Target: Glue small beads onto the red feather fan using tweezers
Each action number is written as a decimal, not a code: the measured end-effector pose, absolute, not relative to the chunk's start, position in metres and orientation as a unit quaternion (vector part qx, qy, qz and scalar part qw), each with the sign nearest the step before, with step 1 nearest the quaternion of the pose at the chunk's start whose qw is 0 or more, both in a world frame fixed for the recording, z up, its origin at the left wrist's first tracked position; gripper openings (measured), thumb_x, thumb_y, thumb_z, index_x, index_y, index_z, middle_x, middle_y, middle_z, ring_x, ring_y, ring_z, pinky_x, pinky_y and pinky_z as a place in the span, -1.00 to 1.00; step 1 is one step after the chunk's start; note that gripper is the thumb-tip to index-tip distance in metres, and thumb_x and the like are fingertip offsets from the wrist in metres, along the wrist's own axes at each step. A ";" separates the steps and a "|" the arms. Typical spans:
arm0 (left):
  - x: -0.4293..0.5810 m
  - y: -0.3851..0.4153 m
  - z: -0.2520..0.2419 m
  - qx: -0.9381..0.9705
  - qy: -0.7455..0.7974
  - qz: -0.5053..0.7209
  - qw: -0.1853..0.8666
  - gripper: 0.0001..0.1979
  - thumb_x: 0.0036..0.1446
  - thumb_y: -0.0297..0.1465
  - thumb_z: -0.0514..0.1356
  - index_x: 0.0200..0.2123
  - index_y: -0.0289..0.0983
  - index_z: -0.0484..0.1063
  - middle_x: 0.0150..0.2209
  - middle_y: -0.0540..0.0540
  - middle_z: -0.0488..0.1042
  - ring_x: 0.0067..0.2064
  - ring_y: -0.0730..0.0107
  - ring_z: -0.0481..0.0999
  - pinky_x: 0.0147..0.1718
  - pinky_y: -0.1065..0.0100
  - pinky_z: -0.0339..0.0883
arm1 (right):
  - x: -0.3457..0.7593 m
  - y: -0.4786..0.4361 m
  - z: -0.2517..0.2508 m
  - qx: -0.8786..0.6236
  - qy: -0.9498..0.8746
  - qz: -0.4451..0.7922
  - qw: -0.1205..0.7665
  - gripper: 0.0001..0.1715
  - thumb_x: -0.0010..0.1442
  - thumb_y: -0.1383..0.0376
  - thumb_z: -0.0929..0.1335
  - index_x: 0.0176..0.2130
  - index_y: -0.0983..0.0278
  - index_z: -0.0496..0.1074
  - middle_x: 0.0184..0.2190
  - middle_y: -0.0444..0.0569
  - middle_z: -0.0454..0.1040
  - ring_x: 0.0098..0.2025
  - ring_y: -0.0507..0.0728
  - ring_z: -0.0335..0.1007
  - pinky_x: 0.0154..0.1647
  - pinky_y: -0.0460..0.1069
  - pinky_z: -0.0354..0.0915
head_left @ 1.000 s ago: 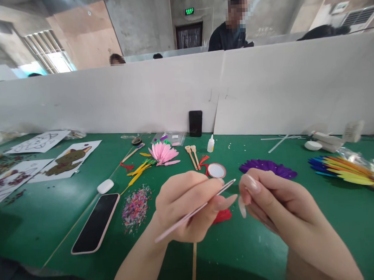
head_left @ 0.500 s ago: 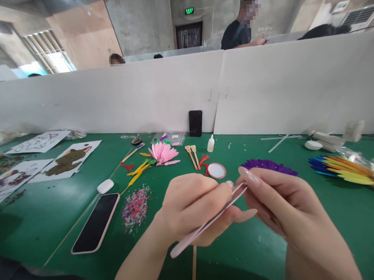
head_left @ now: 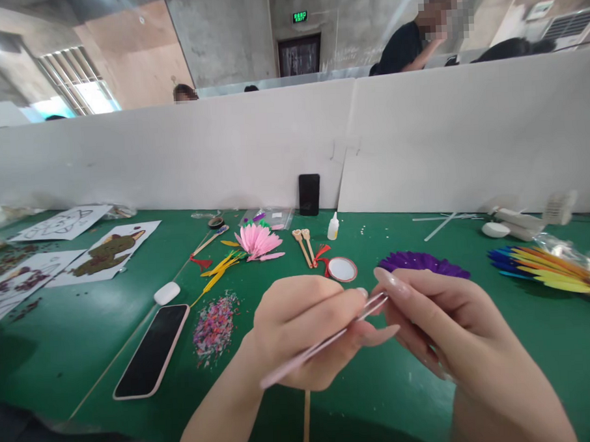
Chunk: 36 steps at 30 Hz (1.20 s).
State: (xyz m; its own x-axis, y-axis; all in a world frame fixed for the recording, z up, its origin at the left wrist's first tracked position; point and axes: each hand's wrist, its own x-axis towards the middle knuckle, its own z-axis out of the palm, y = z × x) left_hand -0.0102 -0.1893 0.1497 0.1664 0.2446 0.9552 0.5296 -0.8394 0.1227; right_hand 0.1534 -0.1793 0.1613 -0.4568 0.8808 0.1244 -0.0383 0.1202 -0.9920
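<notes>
In my left hand [head_left: 304, 331] is a pair of pale pink tweezers [head_left: 297, 361], its closed end pointing down to the left. My right hand [head_left: 441, 319] is closed in a pinch, thumb and fingertips at the tweezers' tips; anything tiny between them is hidden. Beneath my left hand a thin wooden stick [head_left: 307, 422] runs to the bottom edge; whether the hand touches it, I cannot tell. Just beyond my hands lie a round white-faced disc with a red rim [head_left: 343, 270] and a fan of purple petals [head_left: 424, 265].
Left of my hands are a heap of colourful bits [head_left: 214, 329] and a phone [head_left: 153, 351]. Farther back are pink petals [head_left: 257, 241], wooden sticks with red tassels [head_left: 303, 247] and a glue bottle [head_left: 333, 227]. Blue and yellow feather shapes [head_left: 541, 267] lie right. A white partition [head_left: 199, 153] stands behind.
The tweezers have turned slightly in my left hand, and their tips sit a little lower at my right fingertips. Behind the partition, a person has moved right and raised a hand.
</notes>
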 end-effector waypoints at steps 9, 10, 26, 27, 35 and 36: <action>-0.017 -0.185 0.154 -0.771 -0.219 -0.598 -0.017 -0.89 0.14 -0.46 0.16 -0.41 -0.38 0.45 -0.48 -0.07 0.51 -0.48 0.51 0.41 -0.53 0.49 0.35 | 0.154 -0.177 0.160 -0.300 -0.623 0.631 0.352 -0.48 0.24 -0.01 0.24 -0.58 0.25 0.19 -0.78 -0.28 0.04 -0.74 -0.11 -0.15 -0.75 -0.15 -0.14; -0.017 -0.185 0.154 -0.775 -0.218 -0.594 -0.018 -0.88 0.14 -0.46 0.17 -0.41 -0.38 0.45 -0.48 -0.07 0.50 -0.48 0.51 0.41 -0.54 0.48 0.35 | 0.155 -0.176 0.160 -0.301 -0.620 0.638 0.345 -0.49 0.24 -0.02 0.24 -0.57 0.25 0.19 -0.78 -0.29 0.04 -0.75 -0.11 -0.15 -0.76 -0.15 -0.16; -0.011 -0.187 0.149 -0.763 -0.243 -0.595 0.073 -0.86 0.17 -0.41 0.15 -0.37 -0.37 0.44 -0.49 -0.06 0.47 -0.46 0.47 0.42 -0.57 0.45 0.33 | 0.159 -0.173 0.153 -0.292 -0.600 0.652 0.360 -0.52 0.31 0.06 0.21 -0.54 0.27 0.19 -0.80 -0.29 0.08 -0.77 -0.14 -0.15 -0.77 -0.17 -0.18; -0.010 -0.188 0.149 -0.762 -0.245 -0.595 0.073 -0.85 0.17 -0.41 0.14 -0.37 -0.37 0.44 -0.49 -0.06 0.47 -0.47 0.48 0.42 -0.57 0.45 0.33 | 0.159 -0.173 0.153 -0.293 -0.600 0.652 0.359 -0.52 0.31 0.06 0.21 -0.54 0.27 0.20 -0.79 -0.29 0.08 -0.77 -0.14 -0.14 -0.77 -0.18 -0.18; -0.008 -0.192 0.149 -0.765 -0.262 -0.573 0.134 -0.84 0.19 -0.42 0.12 -0.34 -0.39 0.44 -0.49 -0.04 0.44 -0.47 0.52 0.38 -0.55 0.49 0.32 | 0.158 -0.175 0.156 -0.316 -0.605 0.634 0.364 -0.51 0.28 0.02 0.22 -0.55 0.26 0.18 -0.80 -0.29 0.05 -0.76 -0.14 -0.17 -0.78 -0.17 -0.21; -0.008 -0.192 0.149 -0.765 -0.266 -0.568 0.146 -0.84 0.18 -0.42 0.12 -0.34 -0.40 0.45 -0.49 -0.04 0.44 -0.47 0.52 0.37 -0.55 0.48 0.32 | 0.158 -0.175 0.157 -0.317 -0.607 0.630 0.366 -0.50 0.28 0.02 0.22 -0.56 0.26 0.17 -0.81 -0.29 0.05 -0.76 -0.14 -0.17 -0.78 -0.17 -0.22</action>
